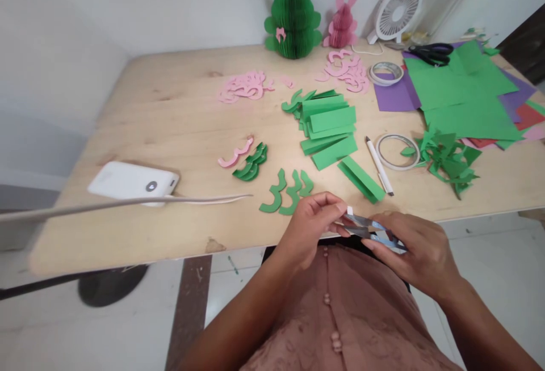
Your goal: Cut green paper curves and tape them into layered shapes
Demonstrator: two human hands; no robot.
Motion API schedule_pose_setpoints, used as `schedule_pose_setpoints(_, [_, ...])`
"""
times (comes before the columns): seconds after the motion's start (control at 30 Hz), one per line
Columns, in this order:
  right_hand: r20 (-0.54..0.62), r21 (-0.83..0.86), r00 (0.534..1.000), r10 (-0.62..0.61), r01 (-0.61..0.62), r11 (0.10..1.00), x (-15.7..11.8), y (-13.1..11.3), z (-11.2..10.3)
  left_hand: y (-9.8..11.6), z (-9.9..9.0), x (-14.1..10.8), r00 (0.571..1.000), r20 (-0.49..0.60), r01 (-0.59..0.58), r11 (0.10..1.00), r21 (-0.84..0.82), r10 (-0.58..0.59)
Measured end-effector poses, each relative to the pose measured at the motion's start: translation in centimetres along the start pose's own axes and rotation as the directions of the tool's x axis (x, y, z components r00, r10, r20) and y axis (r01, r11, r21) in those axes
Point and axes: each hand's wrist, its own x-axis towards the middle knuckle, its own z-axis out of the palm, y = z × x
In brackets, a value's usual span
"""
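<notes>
White device (128,182): laid flat at left, apparently kept aside. Green curved cut-outs (293,192), 3: set near, seemingly for easy reach. Small white piece (349,210): pinched in the left hand (315,220) by the near table edge (238,252), presumably for steadiness. Scissors (367,222): clasped by the right hand (419,246), blades pointed left.

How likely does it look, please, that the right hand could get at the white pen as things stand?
Probably not straight away: the right hand is holding scissors. Otherwise the way looks free, as the white pen lies uncovered just beyond it.
</notes>
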Motion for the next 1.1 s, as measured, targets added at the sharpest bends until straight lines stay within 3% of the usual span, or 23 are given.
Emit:
schedule_pose_setpoints(0.37, [0.045,-0.009,0.999,0.018,-0.018,1.000,0.16,0.15,-0.08,-0.20,-0.25,0.17,0.999,-0.011,-0.044,0.993,0.112,0.045])
schedule_pose_setpoints(0.63, [0.042,0.003,0.999,0.021,-0.021,1.000,0.09,-0.02,0.00,-0.37,0.13,-0.12,0.991,-0.080,-0.097,0.988,0.117,0.107])
schedule_pose_setpoints(0.93, [0.051,0.036,0.997,0.062,-0.064,0.997,0.06,-0.24,0.02,-0.54,0.08,-0.25,0.988,-0.079,-0.119,0.985,0.127,0.129])
schedule_pose_setpoints(1.1, [0.038,0.092,0.987,0.158,-0.161,0.983,-0.10,-0.24,0.02,-0.85,-0.02,-0.23,0.975,-0.133,-0.171,0.983,0.073,0.179])
